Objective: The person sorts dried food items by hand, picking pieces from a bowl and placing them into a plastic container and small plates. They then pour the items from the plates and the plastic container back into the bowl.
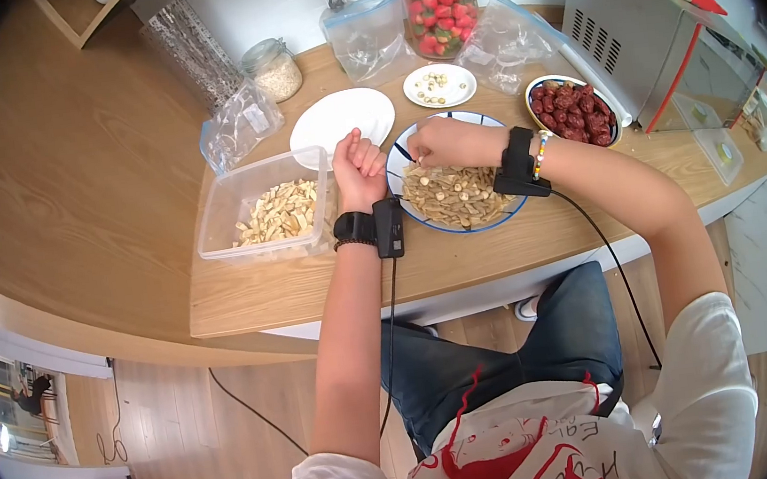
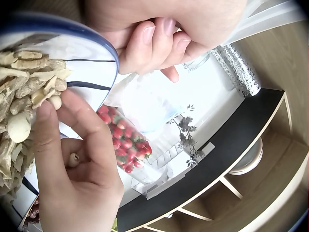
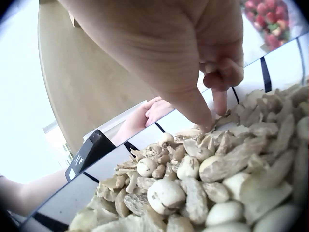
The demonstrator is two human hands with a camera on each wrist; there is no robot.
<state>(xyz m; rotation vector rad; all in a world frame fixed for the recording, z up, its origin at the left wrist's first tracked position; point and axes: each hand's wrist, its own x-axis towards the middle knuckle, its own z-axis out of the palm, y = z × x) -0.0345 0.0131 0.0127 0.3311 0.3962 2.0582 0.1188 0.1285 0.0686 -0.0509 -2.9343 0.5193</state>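
Note:
My right hand reaches over a blue-rimmed bowl heaped with dried, pale brown pieces and round white lotus seeds. Curled fingers keep one lotus seed against the palm. Thumb and forefinger tips close in at the pile, right at another white lotus seed. Beside the bowl's left rim, my left hand is turned partly up, its fingers loosely bent, with nothing seen in them. A white oval dish behind the bowl carries several lotus seeds.
Left of the bowl stands a clear plastic box with cream-coloured slices; behind it lies a white plate. Red dates fill a bowl at right, near a grey oven-like appliance. Zip bags, a jar and strawberries line the back.

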